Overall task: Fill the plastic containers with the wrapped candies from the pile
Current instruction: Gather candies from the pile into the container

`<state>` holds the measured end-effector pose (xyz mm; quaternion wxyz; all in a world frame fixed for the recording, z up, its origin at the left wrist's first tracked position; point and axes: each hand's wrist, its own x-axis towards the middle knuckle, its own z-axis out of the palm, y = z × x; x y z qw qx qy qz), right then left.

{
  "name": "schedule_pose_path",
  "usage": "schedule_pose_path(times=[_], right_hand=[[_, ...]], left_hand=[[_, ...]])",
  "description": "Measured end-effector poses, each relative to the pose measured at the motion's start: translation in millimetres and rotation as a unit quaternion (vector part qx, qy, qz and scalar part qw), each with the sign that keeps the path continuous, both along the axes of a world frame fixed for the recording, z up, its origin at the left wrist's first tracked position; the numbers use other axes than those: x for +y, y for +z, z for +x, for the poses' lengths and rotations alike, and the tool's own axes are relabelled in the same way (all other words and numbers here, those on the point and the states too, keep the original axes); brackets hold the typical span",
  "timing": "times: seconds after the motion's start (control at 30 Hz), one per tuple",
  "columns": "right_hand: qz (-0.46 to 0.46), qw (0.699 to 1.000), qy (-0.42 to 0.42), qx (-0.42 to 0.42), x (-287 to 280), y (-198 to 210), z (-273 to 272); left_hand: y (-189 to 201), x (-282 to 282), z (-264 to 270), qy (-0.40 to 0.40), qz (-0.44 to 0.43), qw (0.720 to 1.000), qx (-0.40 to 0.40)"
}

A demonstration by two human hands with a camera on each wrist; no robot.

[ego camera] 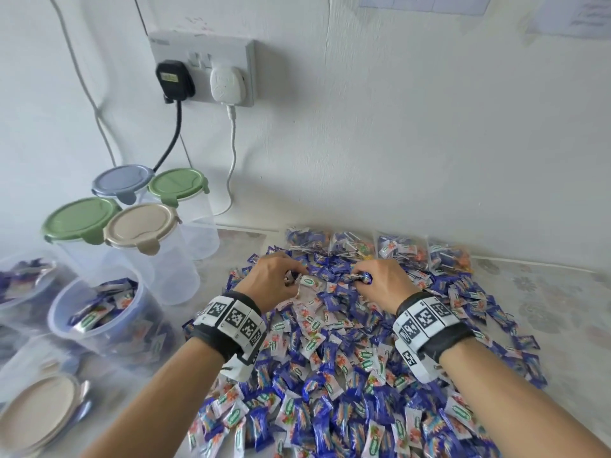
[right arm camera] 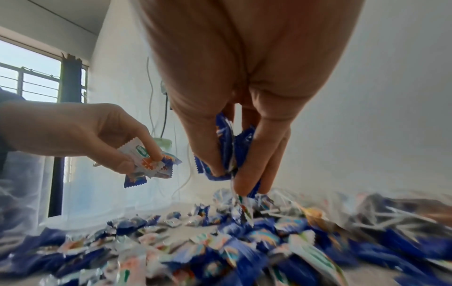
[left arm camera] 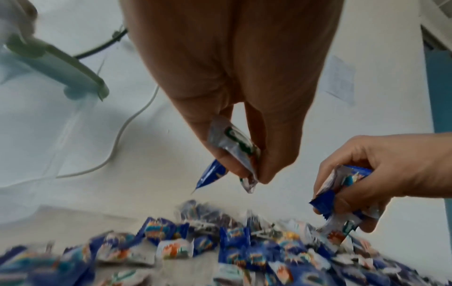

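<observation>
A large pile of wrapped candies (ego camera: 347,375) is spread over the counter (ego camera: 562,299), filling the view from 4 to 7 o'clock. Above the pile's far part, a few candies are pinched between thumb and fingers by the left hand (ego camera: 271,279), and a small bunch is gripped by the curled fingers of the right hand (ego camera: 380,282); its fingertips are seen touching the pile in the right wrist view. At 9 o'clock an open plastic container (ego camera: 99,312) is seen partly filled with candies. Behind it, at 10 o'clock, 4 lidded containers (ego camera: 142,226) stand together. Bagged lollipops (ego camera: 380,246) lie against the wall beyond the pile.
</observation>
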<state>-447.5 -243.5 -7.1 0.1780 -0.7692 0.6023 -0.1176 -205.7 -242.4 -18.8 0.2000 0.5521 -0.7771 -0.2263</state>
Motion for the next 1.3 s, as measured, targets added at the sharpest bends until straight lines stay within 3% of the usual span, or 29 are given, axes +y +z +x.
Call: schedule_pose_path(times=[0.37, 0.67, 0.93, 1.3], right_hand=[[-0.049, 0.99, 0.129, -0.03, -6, 50, 79], [-0.078, 0.968, 0.226, -0.082, -10, 63, 161], [-0.075, 0.955, 0.268, -0.099, -8, 65, 206], [-0.068, 0.949, 0.293, -0.093, -8, 63, 220]], left_hand=[[66, 42, 70, 0.046, -0.053, 0.996, 0.057], [100, 89, 155, 0.131, -0.097, 0.984, 0.068], [94, 116, 208, 0.212, -0.08, 0.974, 0.028], [73, 116, 219, 0.154, -0.086, 0.984, -0.022]])
